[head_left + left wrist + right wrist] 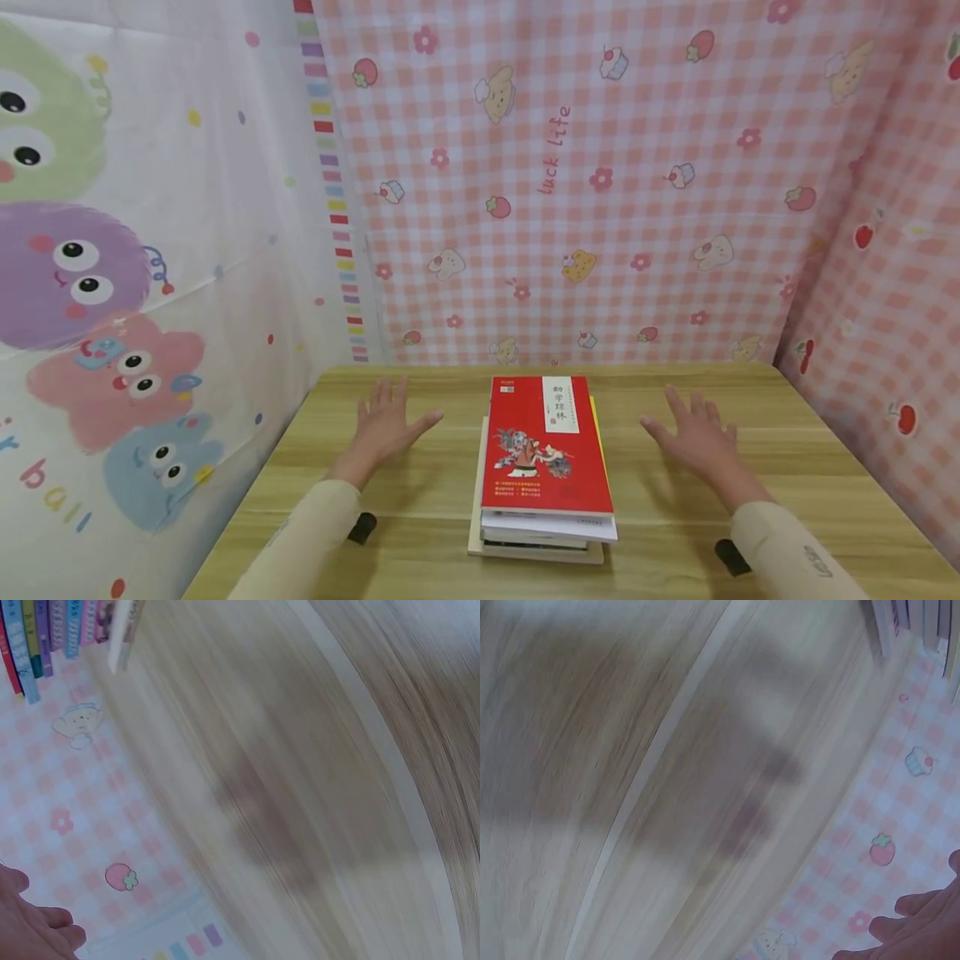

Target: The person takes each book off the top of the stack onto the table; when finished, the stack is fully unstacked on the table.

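A red book (517,417) with Chinese characters and a painted figure on its cover tops a stack of several books in the middle of the table. Below it protrude a white book (562,527) and, on the right, a yellow edge (602,446). To the left of the stack, my left hand (384,425) is spread with its thumb toward the books, holding nothing. My right hand (697,437) mirrors it on the other side, also spread and apart from the stack. Several book spines (54,634) appear at the top left of the left wrist view.
The wood-grain table (427,508) reaches back to a pink checked curtain (465,108). A white curtain with cartoon creatures (247,208) hangs at the left, and another checked curtain (855,292) closes off the right side. Small black straps show under both sleeves.
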`<act>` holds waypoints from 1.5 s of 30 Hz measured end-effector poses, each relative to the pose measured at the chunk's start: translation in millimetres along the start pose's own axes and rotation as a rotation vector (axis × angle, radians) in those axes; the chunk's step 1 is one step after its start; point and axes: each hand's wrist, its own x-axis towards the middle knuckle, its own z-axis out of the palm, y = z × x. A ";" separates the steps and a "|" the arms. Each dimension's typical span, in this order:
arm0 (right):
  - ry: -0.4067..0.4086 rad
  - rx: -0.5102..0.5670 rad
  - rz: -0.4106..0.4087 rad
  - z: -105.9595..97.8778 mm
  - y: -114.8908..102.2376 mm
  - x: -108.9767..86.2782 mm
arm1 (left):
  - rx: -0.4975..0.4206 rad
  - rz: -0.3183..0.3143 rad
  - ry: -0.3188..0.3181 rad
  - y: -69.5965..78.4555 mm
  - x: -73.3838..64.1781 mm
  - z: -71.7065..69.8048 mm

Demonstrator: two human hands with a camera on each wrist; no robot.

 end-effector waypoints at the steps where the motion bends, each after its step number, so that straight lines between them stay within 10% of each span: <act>1: 0.003 0.003 -0.006 1.2 -1.9 0.4 | -0.023 -0.004 0.000 2.1 0.0 -0.4; 24: -0.093 0.393 0.039 21.2 -43.0 -5.2 | -0.616 -0.048 -0.054 45.0 -0.4 17.7; 45: -0.149 0.744 0.116 50.6 -57.7 -17.6 | -0.917 -0.094 -0.173 68.4 -14.2 53.7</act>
